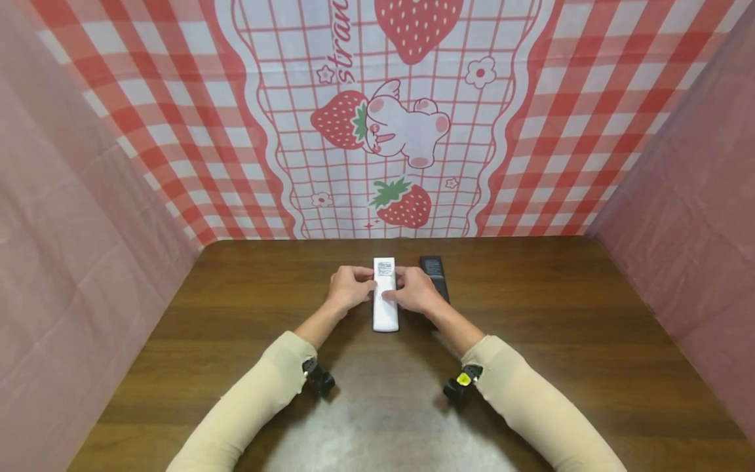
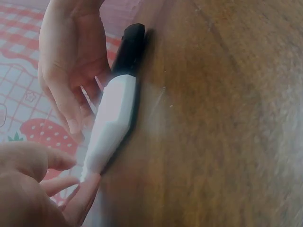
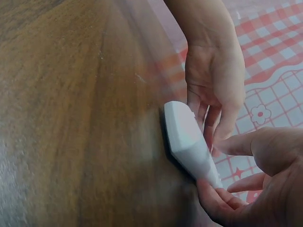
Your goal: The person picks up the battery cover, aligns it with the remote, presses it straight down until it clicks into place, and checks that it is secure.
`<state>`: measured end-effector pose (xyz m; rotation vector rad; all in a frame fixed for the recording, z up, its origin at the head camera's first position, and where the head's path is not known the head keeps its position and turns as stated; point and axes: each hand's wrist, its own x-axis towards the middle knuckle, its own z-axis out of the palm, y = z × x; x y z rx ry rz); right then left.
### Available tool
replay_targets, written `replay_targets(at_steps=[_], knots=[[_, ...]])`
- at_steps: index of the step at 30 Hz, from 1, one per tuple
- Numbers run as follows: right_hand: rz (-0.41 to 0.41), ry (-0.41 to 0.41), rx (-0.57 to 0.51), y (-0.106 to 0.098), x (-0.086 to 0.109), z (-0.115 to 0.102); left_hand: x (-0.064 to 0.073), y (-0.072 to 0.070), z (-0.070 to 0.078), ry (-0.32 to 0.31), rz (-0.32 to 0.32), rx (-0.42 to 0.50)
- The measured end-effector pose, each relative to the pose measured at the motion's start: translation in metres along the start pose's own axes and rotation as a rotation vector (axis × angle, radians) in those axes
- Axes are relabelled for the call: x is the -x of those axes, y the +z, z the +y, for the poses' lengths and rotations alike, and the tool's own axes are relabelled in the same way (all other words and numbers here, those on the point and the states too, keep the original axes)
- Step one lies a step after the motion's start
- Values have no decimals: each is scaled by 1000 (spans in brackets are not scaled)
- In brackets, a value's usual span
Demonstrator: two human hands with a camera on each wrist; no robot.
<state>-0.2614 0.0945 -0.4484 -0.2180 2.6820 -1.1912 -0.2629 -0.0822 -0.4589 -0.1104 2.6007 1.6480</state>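
Observation:
A long white remote control (image 1: 386, 308), with a printed label at its far end, lies lengthwise between both hands on the brown table. My left hand (image 1: 350, 288) grips its left edge near the far end, thumb and fingers at the side. From the opposite side my right hand (image 1: 415, 289) holds it, the thumb lying over its upper face and the fingers at the right edge. Both wrist views show fingertips low against the white casing (image 2: 113, 106). A black remote control (image 1: 432, 267) lies just right of it, partly covered by my right hand.
The wooden table (image 1: 531, 295) ends at a red-and-white checked cloth (image 1: 519, 196) with strawberry prints. Pink cloth walls (image 1: 678, 164) stand at both sides. Small black cameras (image 1: 321, 380) sit on the wrists, below the light sleeves.

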Motion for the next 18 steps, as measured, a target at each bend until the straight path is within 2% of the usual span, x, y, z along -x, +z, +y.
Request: replay_targets(at_steps=[3, 7, 10, 12, 14, 18], knots=[[19, -28, 16, 2, -13, 13, -7, -5, -4, 13, 5, -23], [60, -80, 65, 8, -32, 35, -33, -5, -29, 32, 11, -30], [73, -104, 73, 4, -34, 39, -40, -7, -37, 59, 6, -29], [84, -111, 66, -2, -27, 35, -31, -12, -28, 78, 1, -25], [77, -107, 44, -12, -14, 23, -16, -17, -15, 94, 4, -16], [62, -83, -5, -31, 13, -2, 1, -24, 3, 112, 36, -30]])
